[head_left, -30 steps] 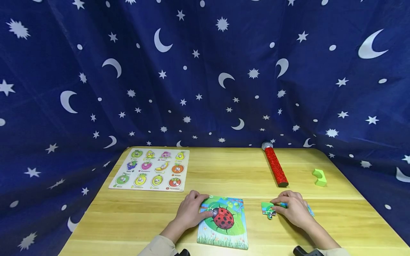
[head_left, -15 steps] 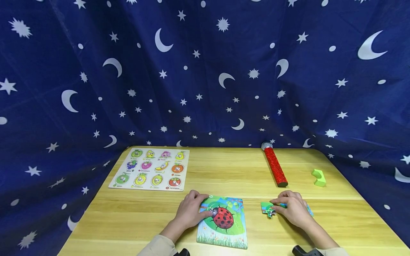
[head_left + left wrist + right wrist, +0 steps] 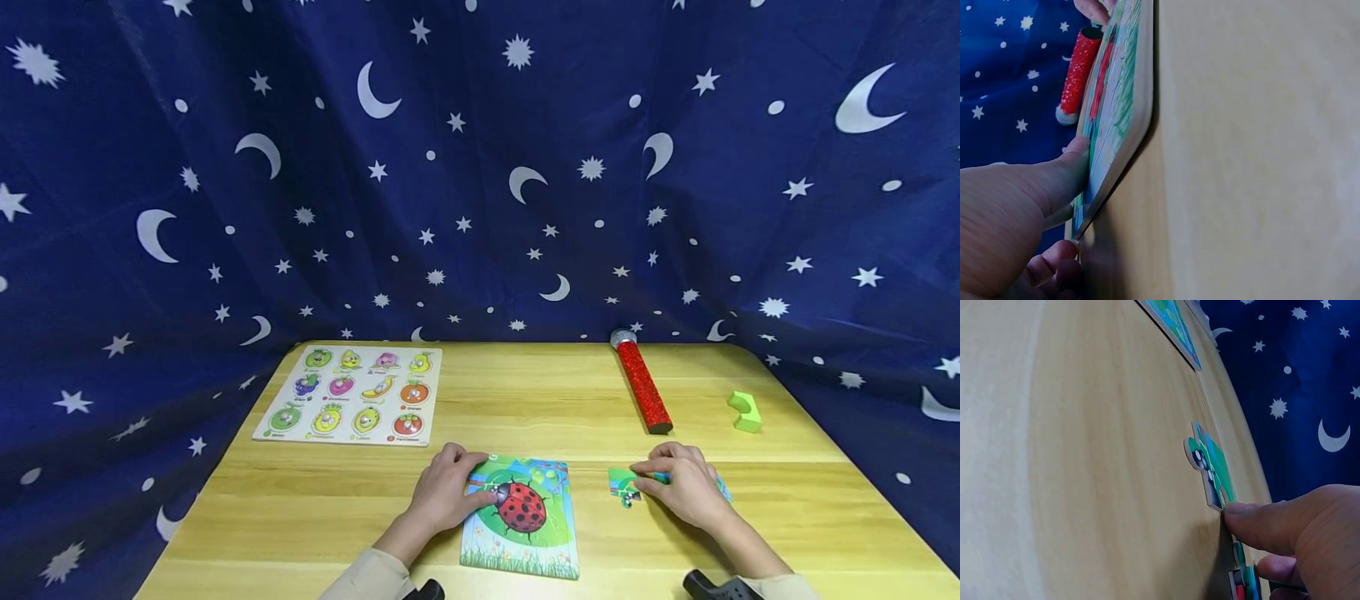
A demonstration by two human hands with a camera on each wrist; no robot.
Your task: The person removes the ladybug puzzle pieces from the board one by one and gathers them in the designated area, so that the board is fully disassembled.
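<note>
A square ladybug puzzle board (image 3: 525,546) lies flat in front of my left hand (image 3: 444,500). That hand grips its upper left part, with the thumb on the picture and the fingers at the edge; the left wrist view shows the thumb (image 3: 1066,169) on the board (image 3: 1125,94). To the right, my right hand (image 3: 690,493) pinches the right edge of a small green puzzle piece (image 3: 621,481) between thumb and finger. In the right wrist view the thumb (image 3: 1260,522) meets the corner of this piece (image 3: 1213,462). More blue pieces (image 3: 723,487) lie partly hidden under the right hand.
A white fruit puzzle board (image 3: 345,433) lies at the back left of the wooden table (image 3: 315,508). A red microphone (image 3: 643,387) lies behind the right hand, with a green notched block (image 3: 747,418) farther right. A dark blue curtain (image 3: 480,200) hangs behind.
</note>
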